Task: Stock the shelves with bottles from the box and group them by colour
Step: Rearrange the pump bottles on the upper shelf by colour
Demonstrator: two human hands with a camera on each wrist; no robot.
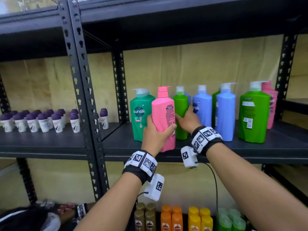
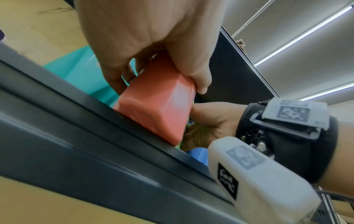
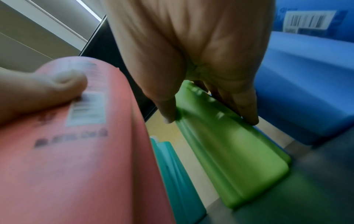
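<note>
Left hand around pink bottle at shelf edge.

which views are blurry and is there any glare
Head view: sharp centrally, smeared at the bottom corners. Left wrist view: bright ceiling tube light glares; pink plastic bottle fairly clear. Right wrist view: motion-blurred, lime green plastic bottle streaked.
</note>
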